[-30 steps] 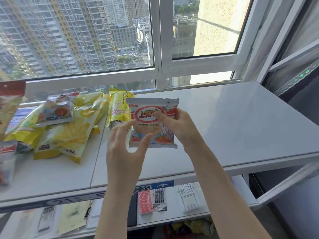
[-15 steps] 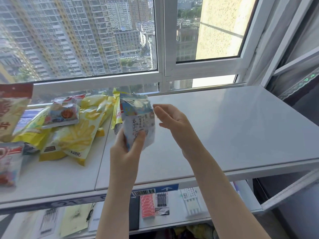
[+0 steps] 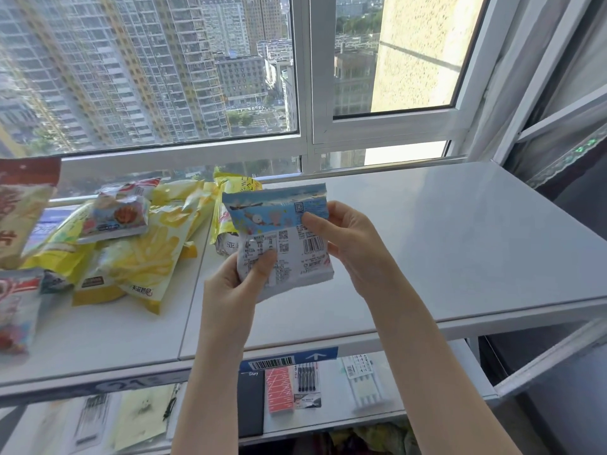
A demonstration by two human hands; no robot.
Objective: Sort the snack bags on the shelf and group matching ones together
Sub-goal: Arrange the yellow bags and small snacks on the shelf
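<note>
While both forearms reach up, left hand [image 3: 235, 284] and right hand [image 3: 353, 244] fingers pinch the snack bag [image 3: 289, 254].

Your small white-and-blue bag [image 3: 295, 264] is upright over the shelf [image 3: 427, 241], barcode back facing you. Yellow fries bags [image 3: 141, 257] piled left, second small bag [image 3: 120, 215] on top.

A white-framed window [image 3: 305, 93] looks out on tall tower blocks [image 3: 131, 60], with a pale curtain [image 3: 574, 77] at its right. On the lower shelf [image 3: 331, 418] a black diary [image 3: 251, 405], a red pack [image 3: 279, 389], a carded set of pens [image 3: 307, 385] and a white blister pack [image 3: 364, 385] lie side by side. A barcode label [image 3: 271, 363] and a blue arrow label [image 3: 315, 356] sit on the edge above them.
</note>
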